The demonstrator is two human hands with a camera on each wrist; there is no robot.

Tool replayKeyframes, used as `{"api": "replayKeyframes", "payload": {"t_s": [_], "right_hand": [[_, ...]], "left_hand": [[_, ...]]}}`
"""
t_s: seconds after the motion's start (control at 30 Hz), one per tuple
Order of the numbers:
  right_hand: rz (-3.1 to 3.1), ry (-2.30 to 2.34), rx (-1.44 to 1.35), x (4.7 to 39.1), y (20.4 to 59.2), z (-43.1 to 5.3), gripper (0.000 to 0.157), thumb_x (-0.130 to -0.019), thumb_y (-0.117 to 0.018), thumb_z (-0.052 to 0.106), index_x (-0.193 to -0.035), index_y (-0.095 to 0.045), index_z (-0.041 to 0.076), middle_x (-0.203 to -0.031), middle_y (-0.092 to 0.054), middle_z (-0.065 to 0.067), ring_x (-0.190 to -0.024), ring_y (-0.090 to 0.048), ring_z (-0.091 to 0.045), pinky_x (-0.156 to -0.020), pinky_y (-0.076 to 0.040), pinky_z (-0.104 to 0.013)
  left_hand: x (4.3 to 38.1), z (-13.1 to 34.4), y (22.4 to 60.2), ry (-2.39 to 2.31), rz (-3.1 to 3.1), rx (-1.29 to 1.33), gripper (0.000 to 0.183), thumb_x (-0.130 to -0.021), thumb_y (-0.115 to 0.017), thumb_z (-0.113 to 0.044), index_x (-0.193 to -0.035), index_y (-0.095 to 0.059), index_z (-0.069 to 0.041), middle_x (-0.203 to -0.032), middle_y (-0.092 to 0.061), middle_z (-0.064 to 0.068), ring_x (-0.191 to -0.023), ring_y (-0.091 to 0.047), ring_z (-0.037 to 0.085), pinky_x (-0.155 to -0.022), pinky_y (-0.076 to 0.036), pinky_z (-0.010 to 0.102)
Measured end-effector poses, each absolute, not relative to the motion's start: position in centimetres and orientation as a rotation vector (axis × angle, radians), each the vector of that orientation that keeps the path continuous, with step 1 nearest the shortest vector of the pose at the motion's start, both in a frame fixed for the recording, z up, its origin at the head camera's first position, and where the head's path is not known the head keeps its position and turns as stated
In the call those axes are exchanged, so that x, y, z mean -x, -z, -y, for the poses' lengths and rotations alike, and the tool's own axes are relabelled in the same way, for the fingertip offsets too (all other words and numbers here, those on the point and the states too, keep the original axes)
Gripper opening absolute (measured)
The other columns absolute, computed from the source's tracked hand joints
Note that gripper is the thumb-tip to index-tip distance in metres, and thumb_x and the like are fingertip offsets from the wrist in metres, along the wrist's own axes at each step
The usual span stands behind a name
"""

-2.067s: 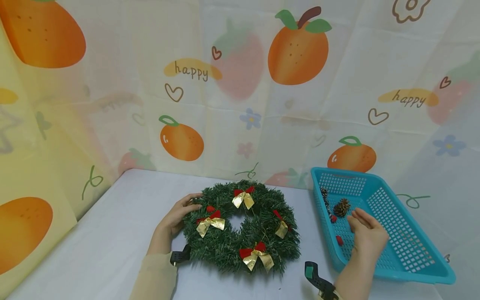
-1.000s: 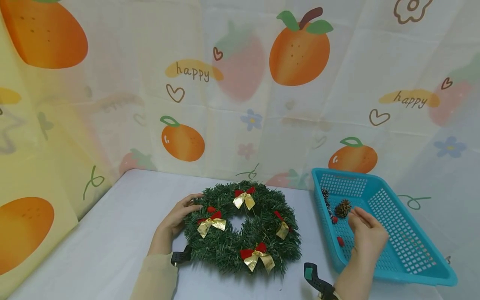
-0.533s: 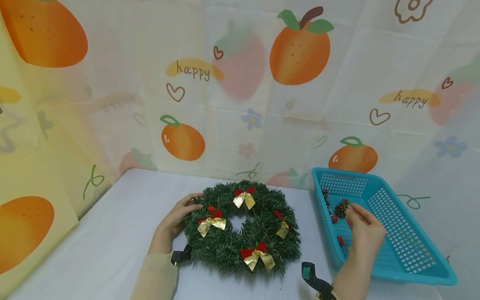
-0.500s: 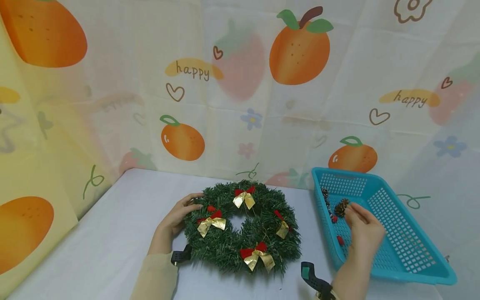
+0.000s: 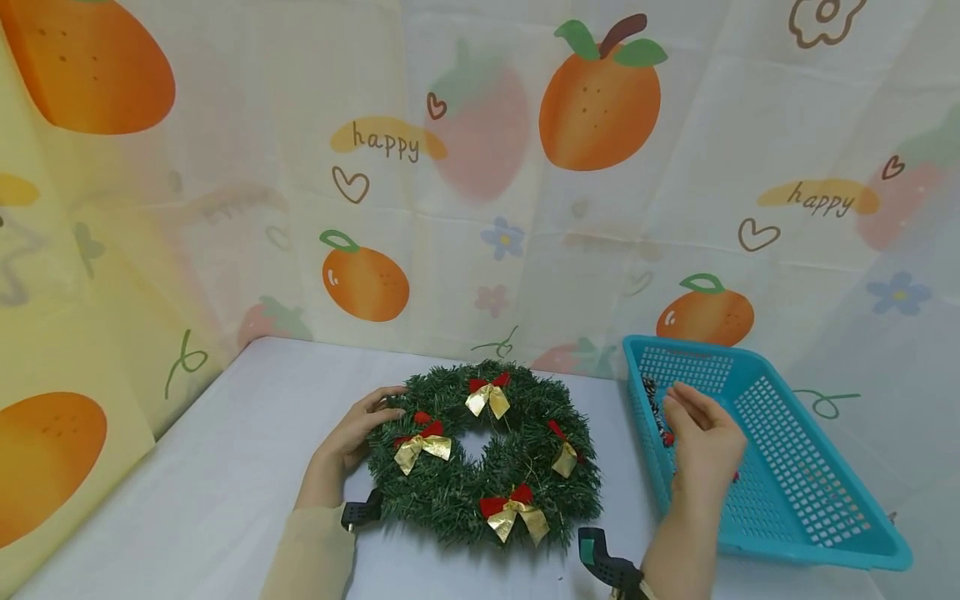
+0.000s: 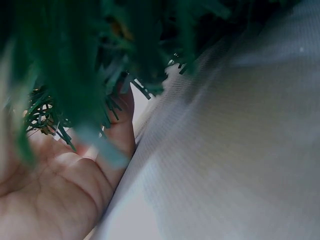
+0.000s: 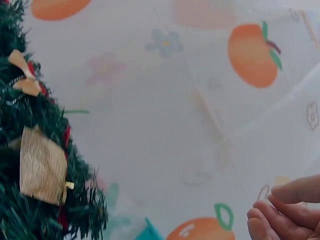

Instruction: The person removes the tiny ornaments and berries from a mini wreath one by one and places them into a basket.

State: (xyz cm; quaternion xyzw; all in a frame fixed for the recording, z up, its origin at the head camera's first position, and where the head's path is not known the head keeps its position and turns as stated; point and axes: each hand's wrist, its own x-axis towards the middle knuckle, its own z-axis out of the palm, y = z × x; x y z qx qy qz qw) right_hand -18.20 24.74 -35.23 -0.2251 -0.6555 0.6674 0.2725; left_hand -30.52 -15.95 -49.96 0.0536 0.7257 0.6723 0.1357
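A green wreath [image 5: 435, 500] with several red-and-gold bows lies on the white table. My left hand [image 5: 358, 433] grips its left edge, the upper fingers on the greenery; the left wrist view shows the palm [image 6: 60, 195] beside the needles, with the finger ends partly hidden. My right hand [image 5: 705, 446] is above the blue basket [image 5: 817, 467], thumb and fingertips brought together. Nothing shows between those fingertips [image 7: 274, 192] in the right wrist view; whether something small is pinched there cannot be told. The rounder pine cone seen in the basket earlier is out of sight.
Inside the basket, a dark pine cone [image 5: 650, 392] lies by the left wall, near a red piece [image 5: 667, 438]. Another red bit [image 5: 736, 477] shows beside my right hand. A fruit-printed cloth [image 5: 480, 208] hangs behind the table [image 5: 247, 433].
My right hand has moved left and slightly up over the basket. The rounder pine cone, visible beside the fingers before, no longer shows. The left hand and wreath have stayed put.
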Motion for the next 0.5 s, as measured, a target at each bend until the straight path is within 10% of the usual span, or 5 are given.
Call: {"api": "replayKeyframes", "payload": {"t_s": [0.5], "right_hand": [[1.877,-1.681,0.324,17.8,33.3,-19.0,0.026,-0.092,-0.069,0.012,-0.116,-0.071,0.005,-0.091,-0.069,0.024,-0.092,-0.066,0.003,-0.08,-0.052,-0.006]], "left_hand": [[30.6,16.0,50.0,-1.951,-2.107,-0.152,0.053,-0.094,-0.063,-0.021,-0.143,-0.047,-0.01,-0.166,-0.017,0.016,-0.154,-0.003,0.045,-0.107,-0.001,0.085]]}}
